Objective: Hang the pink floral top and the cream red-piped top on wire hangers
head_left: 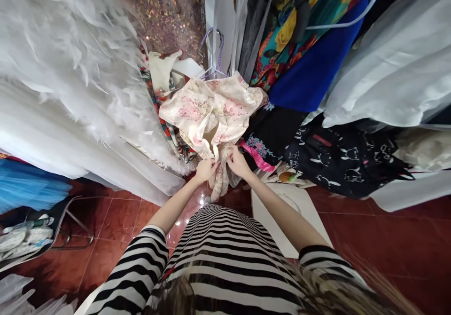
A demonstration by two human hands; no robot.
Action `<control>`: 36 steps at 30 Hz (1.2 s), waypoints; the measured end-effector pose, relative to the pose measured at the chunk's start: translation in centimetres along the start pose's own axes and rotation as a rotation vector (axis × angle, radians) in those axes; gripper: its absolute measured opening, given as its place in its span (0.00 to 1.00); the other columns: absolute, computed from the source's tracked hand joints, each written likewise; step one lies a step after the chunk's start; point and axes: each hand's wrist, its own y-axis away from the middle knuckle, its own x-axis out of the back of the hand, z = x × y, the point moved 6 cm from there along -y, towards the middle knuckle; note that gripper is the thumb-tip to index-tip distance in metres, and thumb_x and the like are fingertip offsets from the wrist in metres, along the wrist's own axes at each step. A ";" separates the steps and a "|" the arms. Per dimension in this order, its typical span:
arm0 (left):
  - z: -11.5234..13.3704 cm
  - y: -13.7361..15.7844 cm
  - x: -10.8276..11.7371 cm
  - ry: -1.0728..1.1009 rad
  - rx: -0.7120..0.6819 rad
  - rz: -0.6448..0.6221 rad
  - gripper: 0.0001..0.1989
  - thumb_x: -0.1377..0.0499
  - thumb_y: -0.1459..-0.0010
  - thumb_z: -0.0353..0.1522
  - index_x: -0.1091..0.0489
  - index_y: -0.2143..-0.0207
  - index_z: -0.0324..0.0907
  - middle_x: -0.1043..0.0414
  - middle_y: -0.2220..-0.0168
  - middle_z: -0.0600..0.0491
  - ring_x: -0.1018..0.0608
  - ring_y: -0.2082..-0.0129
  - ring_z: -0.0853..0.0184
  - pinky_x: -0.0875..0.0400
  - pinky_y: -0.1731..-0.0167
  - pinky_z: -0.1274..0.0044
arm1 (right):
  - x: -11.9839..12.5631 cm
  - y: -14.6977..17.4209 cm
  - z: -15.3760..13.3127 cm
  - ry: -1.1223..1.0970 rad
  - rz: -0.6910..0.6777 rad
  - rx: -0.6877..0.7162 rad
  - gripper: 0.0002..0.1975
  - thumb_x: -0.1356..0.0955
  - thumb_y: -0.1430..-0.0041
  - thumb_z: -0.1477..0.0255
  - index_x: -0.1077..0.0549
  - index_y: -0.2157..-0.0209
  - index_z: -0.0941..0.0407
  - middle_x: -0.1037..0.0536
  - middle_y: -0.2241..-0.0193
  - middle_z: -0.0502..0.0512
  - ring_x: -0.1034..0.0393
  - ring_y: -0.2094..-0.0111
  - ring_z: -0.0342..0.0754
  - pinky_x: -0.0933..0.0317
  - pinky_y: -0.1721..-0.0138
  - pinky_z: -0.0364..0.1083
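Note:
A cream dress with pink flower prints (229,110) hangs in front of me from a purple hanger (220,54). Its front is parted by a slit in the middle, and the cloth below bunches and hangs down. My left hand (207,170) is closed on the dress at the left side of the slit, fingers pinched. On the other side my right hand (237,162) also pinches the dress, at about the same height. The fingertips of both hands are partly lost in the folds.
A white feathered gown (95,80) fills the left side. To the right hang a blue garment (306,75), a black bag with rabbit prints (338,157) and white gowns (391,66). A white board (285,207) lies on the red tiled floor (380,235). A metal-framed chair (75,221) stands at left.

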 end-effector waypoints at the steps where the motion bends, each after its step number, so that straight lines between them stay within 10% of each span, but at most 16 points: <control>1: 0.2 0.0 -0.1 0.012 0.000 0.007 0.24 0.53 0.30 0.41 0.24 0.71 0.42 0.22 0.72 0.48 0.19 0.66 0.61 0.34 0.66 0.76 | -1.0 0.9 0.2 0.016 -0.104 0.001 0.12 0.36 0.45 0.76 0.32 0.57 0.56 0.25 0.67 0.54 0.28 0.65 0.50 0.33 0.59 0.50; 4: 1.0 0.0 -0.4 0.019 -0.025 0.003 0.23 0.53 0.30 0.40 0.24 0.71 0.42 0.21 0.71 0.49 0.20 0.66 0.62 0.34 0.66 0.77 | -3.2 2.8 0.2 0.060 -0.299 0.021 0.13 0.32 0.50 0.75 0.31 0.60 0.55 0.23 0.63 0.56 0.26 0.61 0.52 0.33 0.57 0.49; 13: 3.1 0.5 0.1 0.010 -0.175 0.014 0.28 0.53 0.33 0.47 0.28 0.79 0.42 0.28 0.79 0.51 0.23 0.72 0.63 0.38 0.70 0.77 | -2.1 4.7 1.3 -0.003 -0.255 -0.073 0.06 0.35 0.48 0.80 0.31 0.74 0.54 0.21 0.74 0.55 0.27 0.70 0.49 0.37 0.65 0.45; 25: 5.8 5.3 -1.2 0.311 -0.170 0.102 0.13 0.45 0.42 0.34 0.34 0.79 0.41 0.34 0.79 0.58 0.32 0.75 0.71 0.38 0.69 0.79 | -0.3 8.1 1.1 -0.232 -0.225 -0.045 0.11 0.39 0.42 0.75 0.25 0.69 0.54 0.22 0.73 0.52 0.27 0.69 0.50 0.33 0.62 0.48; 31: 6.1 7.1 -0.3 0.411 -0.052 0.215 0.16 0.47 0.43 0.34 0.43 0.83 0.43 0.39 0.83 0.60 0.33 0.77 0.71 0.38 0.71 0.79 | 2.1 10.3 -1.5 -0.036 0.050 0.094 0.09 0.38 0.41 0.72 0.26 0.64 0.53 0.23 0.68 0.57 0.28 0.64 0.53 0.35 0.58 0.50; 36: 7.2 7.5 -0.3 0.524 -0.040 0.212 0.20 0.49 0.41 0.38 0.43 0.84 0.43 0.40 0.84 0.59 0.33 0.79 0.72 0.40 0.74 0.80 | 0.7 12.7 -2.0 -0.007 0.009 0.158 0.11 0.35 0.40 0.65 0.30 0.58 0.54 0.25 0.63 0.59 0.29 0.64 0.53 0.35 0.61 0.49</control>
